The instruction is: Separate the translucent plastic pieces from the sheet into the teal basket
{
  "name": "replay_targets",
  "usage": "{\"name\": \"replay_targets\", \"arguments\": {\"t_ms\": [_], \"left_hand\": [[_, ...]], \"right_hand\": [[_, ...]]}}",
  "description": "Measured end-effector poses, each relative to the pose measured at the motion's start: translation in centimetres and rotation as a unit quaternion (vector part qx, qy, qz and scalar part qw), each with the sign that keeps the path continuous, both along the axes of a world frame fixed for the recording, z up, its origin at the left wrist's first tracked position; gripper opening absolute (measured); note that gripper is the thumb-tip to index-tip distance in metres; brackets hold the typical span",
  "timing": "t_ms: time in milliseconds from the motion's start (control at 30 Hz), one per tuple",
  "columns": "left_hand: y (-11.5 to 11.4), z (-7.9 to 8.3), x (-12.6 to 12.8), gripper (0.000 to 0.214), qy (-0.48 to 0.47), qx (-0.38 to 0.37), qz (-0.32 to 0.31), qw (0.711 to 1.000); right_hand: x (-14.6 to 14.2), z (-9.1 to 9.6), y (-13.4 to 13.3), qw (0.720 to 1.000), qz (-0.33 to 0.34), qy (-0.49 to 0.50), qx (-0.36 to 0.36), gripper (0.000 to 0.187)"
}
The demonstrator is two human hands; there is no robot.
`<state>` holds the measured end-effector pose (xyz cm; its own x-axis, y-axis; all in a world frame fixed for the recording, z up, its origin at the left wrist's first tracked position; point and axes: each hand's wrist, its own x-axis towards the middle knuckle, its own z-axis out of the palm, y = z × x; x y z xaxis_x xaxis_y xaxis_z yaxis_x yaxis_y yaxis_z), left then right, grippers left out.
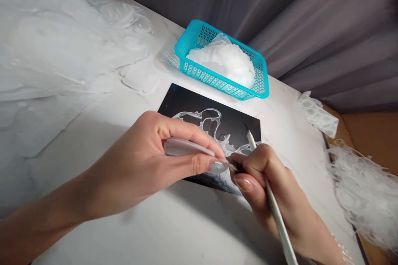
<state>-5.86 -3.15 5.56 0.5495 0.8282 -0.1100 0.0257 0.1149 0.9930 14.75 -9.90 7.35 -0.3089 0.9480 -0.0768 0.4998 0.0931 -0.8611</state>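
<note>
My left hand (149, 153) is closed, with thumb and forefinger pinching a thin, frosted translucent plastic piece (183, 148). Its fingertips meet those of my right hand (267, 186) over the black mat. Held in the right hand is a slim white pen-shaped tool (278, 215), its narrow dark tip pointing up and away. Between the two hands' fingertips sits something small and dark that I cannot make out. Under both hands lies the black mat (192, 101), carrying a clear plastic cut-out frame (214, 118) with curling, wavy edges.
Behind the mat stands a turquoise basket (217, 80) holding a heap of frosted pieces (224, 60). Large piles of translucent sheets (56, 41) cover the table's left. At right are a small clear packet (319, 114) and tangled plastic scraps (363, 194) by a cardboard box (373, 136).
</note>
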Motion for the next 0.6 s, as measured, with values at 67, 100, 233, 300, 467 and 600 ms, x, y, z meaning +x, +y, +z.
{"name": "replay_targets", "arguments": {"t_ms": [67,100,233,300,467,600], "left_hand": [[-0.06,0.01,-0.03,0.011,0.004,0.004,0.005,1.0],[-0.09,0.0,-0.02,0.012,0.005,0.005,0.007,1.0],[-0.14,-0.04,0.11,0.013,-0.004,0.004,0.009,1.0],[-0.12,-0.06,0.2,0.012,-0.01,-0.001,0.012,1.0],[-0.12,-0.09,0.22,0.01,-0.021,-0.013,0.018,1.0],[-0.2,-0.05,0.08,0.009,-0.02,-0.02,0.014,1.0]], "right_hand": [[-0.1,0.07,0.02,1.0,-0.015,0.001,0.016,0.027],[-0.13,0.1,0.02,1.0,-0.018,0.0,0.021,0.027],[-0.13,0.12,-0.04,1.0,-0.02,0.002,0.014,0.025],[-0.11,0.07,-0.05,1.0,-0.026,0.01,0.001,0.026],[-0.14,-0.04,0.03,1.0,-0.021,0.012,-0.002,0.026],[-0.11,-0.06,0.08,0.999,0.014,-0.028,0.022,0.026]]}}
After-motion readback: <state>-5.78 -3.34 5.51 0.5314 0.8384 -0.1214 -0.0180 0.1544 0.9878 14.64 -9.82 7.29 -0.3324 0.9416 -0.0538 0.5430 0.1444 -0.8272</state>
